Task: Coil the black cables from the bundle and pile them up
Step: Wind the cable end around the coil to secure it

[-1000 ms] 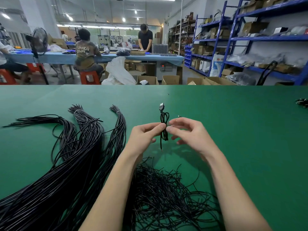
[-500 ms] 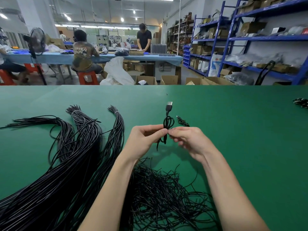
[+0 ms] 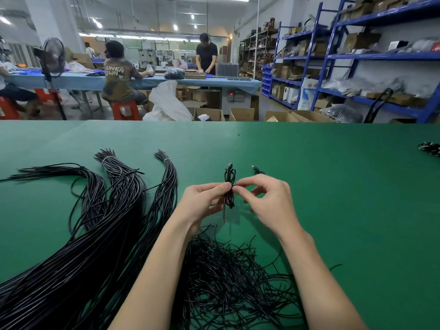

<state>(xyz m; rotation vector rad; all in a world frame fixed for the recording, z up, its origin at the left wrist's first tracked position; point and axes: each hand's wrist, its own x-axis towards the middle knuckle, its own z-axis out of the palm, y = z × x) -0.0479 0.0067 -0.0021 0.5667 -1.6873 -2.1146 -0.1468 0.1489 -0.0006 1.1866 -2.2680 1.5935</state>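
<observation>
Centre of frame, above the green tabletop (image 3: 333,186): left hand (image 3: 202,201) pinches a small coiled black cable (image 3: 229,186) at its middle, thumb and fingers curled round it. Right hand (image 3: 269,201) pinches the same coil from the other side; the grip of both hands is closed on it. USB plug (image 3: 229,166) sticks up from the coil's top. Long cable bundles (image 3: 114,210) fan across left of frame. Loose tangled cables (image 3: 228,282) lie at lower centre, between the forearms.
</observation>
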